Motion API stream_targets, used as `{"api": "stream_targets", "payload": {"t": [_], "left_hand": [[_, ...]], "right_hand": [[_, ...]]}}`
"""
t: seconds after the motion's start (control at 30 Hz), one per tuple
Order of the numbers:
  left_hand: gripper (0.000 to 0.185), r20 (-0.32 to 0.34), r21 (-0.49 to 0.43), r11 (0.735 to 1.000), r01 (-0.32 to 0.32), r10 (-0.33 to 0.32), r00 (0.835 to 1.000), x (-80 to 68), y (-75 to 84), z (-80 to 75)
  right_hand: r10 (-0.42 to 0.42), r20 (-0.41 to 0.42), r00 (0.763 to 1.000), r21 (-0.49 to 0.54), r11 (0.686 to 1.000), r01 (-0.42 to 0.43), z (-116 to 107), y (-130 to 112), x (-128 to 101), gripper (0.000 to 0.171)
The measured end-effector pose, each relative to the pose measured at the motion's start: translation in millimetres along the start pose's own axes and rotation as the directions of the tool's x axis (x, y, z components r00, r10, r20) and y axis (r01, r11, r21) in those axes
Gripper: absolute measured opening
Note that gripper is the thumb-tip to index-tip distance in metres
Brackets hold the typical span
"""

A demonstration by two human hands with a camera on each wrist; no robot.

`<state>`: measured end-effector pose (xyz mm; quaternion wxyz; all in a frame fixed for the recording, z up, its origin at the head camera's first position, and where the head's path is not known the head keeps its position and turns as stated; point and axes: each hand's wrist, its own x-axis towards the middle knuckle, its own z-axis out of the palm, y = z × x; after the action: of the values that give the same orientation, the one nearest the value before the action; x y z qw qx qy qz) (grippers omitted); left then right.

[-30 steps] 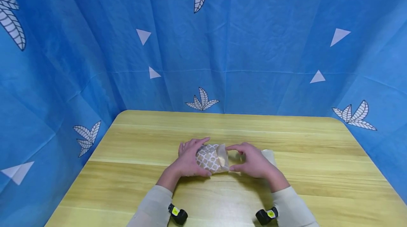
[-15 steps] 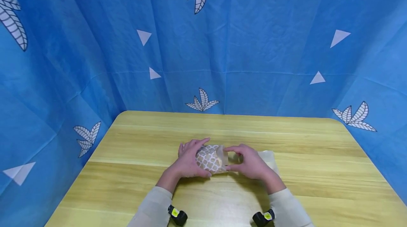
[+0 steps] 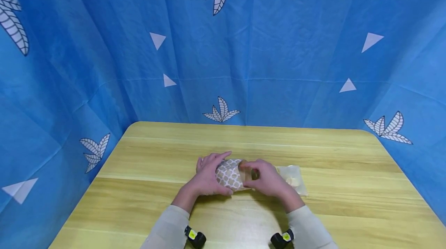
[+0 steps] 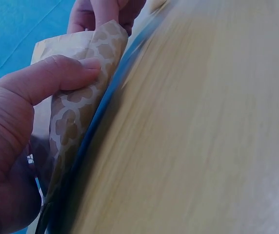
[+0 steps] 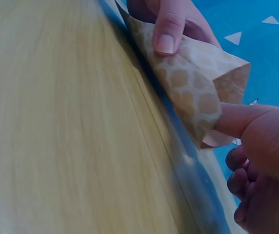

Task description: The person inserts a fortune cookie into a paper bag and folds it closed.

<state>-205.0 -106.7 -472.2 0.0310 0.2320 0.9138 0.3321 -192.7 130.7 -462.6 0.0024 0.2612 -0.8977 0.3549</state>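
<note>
A small paper bag (image 3: 230,175), brown with a white lattice pattern, lies sideways on the table with its mouth toward the right. My left hand (image 3: 210,177) grips its closed end, thumb on the near side and fingers on the far side. At the mouth, my right hand (image 3: 266,178) has thumb and index finger spread apart and reaching inside. In the right wrist view, the right thumb (image 5: 244,119) goes into the bag's opening (image 5: 229,85), while the other fingers curl outside. The fingertips inside and the bag's contents are hidden.
A clear plastic pouch (image 3: 296,177) with something pale in it lies just right of my right hand. The wooden table (image 3: 167,140) has a blue patterned curtain (image 3: 296,47) behind it. Black wrist cameras are strapped to both sleeves.
My right hand has moved left, from the rim of the bag's mouth to inside it. More of the clear pouch now shows. My left hand stays nearly still.
</note>
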Motion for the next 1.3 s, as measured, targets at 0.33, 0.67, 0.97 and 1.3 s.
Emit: {"api": "stream_targets", "payload": {"t": [0.33, 0.67, 0.97, 1.3], "left_hand": [[0.116, -0.004, 0.020, 1.000, 0.004, -0.004, 1.000, -1.6, 0.0, -0.9], [0.117, -0.009, 0.011, 1.000, 0.018, -0.018, 1.000, -1.5, -0.2, -2.4], [0.116, -0.003, 0.011, 1.000, 0.025, -0.025, 1.000, -2.2, 0.2, -2.2], [0.116, -0.006, 0.014, 1.000, 0.022, -0.022, 1.000, -2.0, -1.9, -4.4]], "right_hand": [[-0.007, -0.010, 1.000, -0.027, 1.000, 0.006, 3, -2, 4, 0.044], [0.074, -0.056, 0.996, 0.042, 0.997, -0.072, -19, -5, -11, 0.048], [0.138, -0.100, 0.985, 0.030, 0.990, -0.136, -47, 3, -35, 0.062], [0.220, -0.117, 0.969, 0.013, 0.976, -0.220, -69, 23, -61, 0.080]]}}
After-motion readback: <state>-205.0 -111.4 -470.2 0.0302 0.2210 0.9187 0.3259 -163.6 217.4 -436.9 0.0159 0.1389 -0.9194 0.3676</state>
